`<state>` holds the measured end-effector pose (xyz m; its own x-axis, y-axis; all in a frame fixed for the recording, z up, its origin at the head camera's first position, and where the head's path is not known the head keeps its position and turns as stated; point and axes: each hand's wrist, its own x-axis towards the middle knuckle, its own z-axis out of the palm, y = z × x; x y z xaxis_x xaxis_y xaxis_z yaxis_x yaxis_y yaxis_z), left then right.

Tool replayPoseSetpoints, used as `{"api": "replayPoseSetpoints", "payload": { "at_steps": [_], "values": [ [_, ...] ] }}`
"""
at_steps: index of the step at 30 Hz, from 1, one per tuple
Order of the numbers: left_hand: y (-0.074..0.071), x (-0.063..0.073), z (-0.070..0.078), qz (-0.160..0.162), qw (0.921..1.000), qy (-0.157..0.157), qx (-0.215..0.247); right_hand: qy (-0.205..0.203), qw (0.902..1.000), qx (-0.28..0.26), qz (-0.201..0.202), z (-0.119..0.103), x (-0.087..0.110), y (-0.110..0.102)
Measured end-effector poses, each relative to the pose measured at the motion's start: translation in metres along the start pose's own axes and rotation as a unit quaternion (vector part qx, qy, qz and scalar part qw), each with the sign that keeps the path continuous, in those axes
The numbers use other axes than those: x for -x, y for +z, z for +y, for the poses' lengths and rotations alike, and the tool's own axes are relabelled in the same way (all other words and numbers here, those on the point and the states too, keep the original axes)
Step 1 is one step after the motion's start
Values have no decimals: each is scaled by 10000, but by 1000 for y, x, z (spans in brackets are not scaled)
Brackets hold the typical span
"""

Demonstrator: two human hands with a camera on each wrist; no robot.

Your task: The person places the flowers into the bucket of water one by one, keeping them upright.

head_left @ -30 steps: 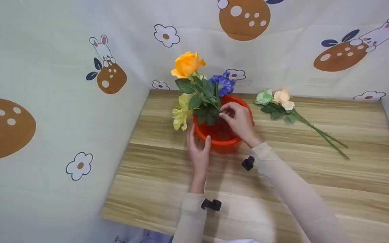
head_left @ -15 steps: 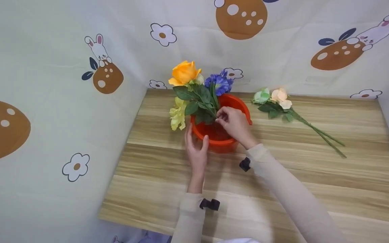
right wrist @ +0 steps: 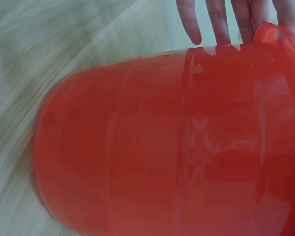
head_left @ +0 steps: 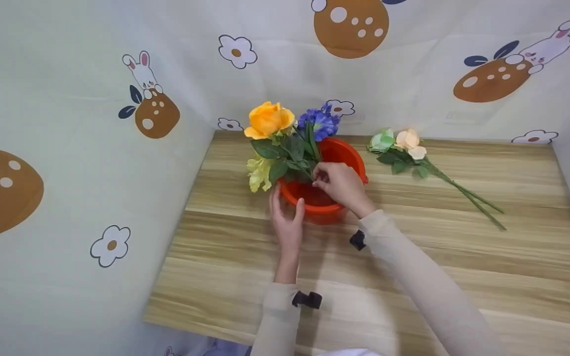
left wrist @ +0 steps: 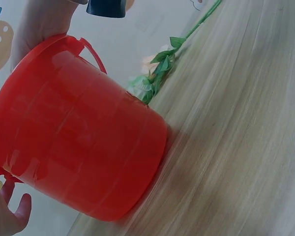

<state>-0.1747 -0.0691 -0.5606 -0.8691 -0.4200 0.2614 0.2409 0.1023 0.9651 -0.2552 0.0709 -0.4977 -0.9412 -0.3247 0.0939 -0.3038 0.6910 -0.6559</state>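
A red bucket (head_left: 325, 213) stands on the wooden table, with a purple flower (head_left: 319, 123) and a yellow flower (head_left: 259, 174) leaning out over its rim. My right hand (head_left: 340, 184) reaches over the bucket's mouth and pinches the green stem of an orange rose (head_left: 269, 120). The rose's bloom tilts up and left above the leaves, and its lower stem is hidden. At the bucket's left front side rests my left hand (head_left: 287, 228), its fingers straight and spread at the rim. Those fingers (right wrist: 219, 22) show along the bucket's side in the right wrist view.
To the right of the bucket, a pale green and a peach flower (head_left: 407, 139) lie on the table (head_left: 413, 277), stems toward the front right. Patterned cloth walls (head_left: 285, 29) rise behind and to the left. A bucket handle (left wrist: 94, 55) hangs at the rim.
My right hand has moved down and slightly left, and the orange rose has sunk lower with it. My left hand stays at the bucket's side. The view has shifted slightly.
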Motion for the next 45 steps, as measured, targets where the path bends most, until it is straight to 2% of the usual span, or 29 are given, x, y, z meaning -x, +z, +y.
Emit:
{"api": "replayPoseSetpoints", "payload": {
  "at_steps": [3, 8, 12, 17, 19, 25, 29, 32, 36, 39, 45],
  "values": [
    [0, 2, -1, 187, 9998, 4, -61, -97, 9999, 61, -91, 0, 0, 1],
    [1, 6, 2, 399, 9972, 49, -628, -136, 9988, 261, -390, 0, 0, 2],
    [2, 10, 3, 292, 9958, 49, -862, -88, 9972, 411, -619, 0, 1, 4],
    [6, 17, 5, 58, 9952, -150, -961, 34, 9972, 308, -674, -2, 1, 5],
    [7, 18, 6, 61, 9951, -180, -975, 83, 9976, 234, -642, -3, 0, 5],
    [11, 21, 7, 199, 9958, -6, -896, 127, 9985, 104, -521, -3, 0, 3],
    [12, 22, 7, 301, 9961, 137, -814, 50, 9995, -158, -257, -1, -1, 2],
    [14, 23, 6, 368, 9960, 194, -794, 25, 9972, -730, 139, 1, -1, 0],
    [16, 24, 6, 492, 9959, 219, -730, -58, 9825, -1698, 759, 5, 0, -5],
    [18, 25, 7, 615, 9955, 319, -652, -106, 9688, -2244, 1046, 7, 3, -13],
    [19, 24, 9, 814, 9934, 545, -603, -30, 9537, -2598, 1518, 20, 11, -41]
  ]
}}
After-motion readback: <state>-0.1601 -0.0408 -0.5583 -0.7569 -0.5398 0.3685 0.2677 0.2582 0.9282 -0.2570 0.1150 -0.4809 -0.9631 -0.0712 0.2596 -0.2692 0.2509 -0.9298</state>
